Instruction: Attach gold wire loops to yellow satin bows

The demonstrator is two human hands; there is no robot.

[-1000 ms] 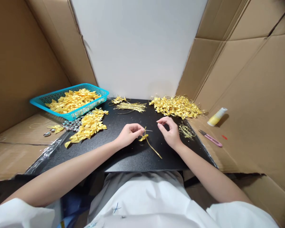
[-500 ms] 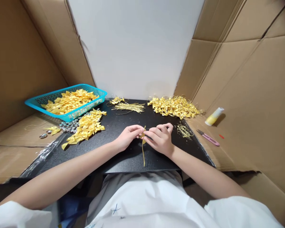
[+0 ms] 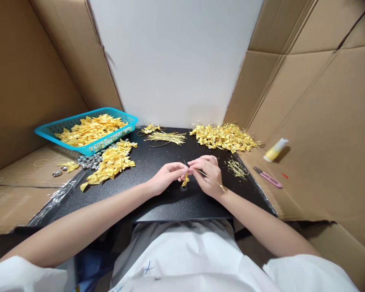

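Low over the middle of the black table, both hands meet with fingertips pinched together. My left hand is closed on a small yellow ribbon bow, whose lower part hangs below the fingers. In my right hand, thumb and forefinger are closed on a thin gold cord. One length of the cord slants back across that hand towards the wrist. Close to the left fingertips a thin dark end sticks up. The spot where cord and bow meet is hidden by the fingers.
A blue basket of yellow bows stands back left, beside loose bows and silver beads. Cut gold cords lie behind my hands. Corded bows, cord scraps, pink snips and a thread cone are at right.
The gold cord, which hung straight down below the fingers, now slants across my right hand. My right fingers have curled in and closed around it; the left hand stays about in place.
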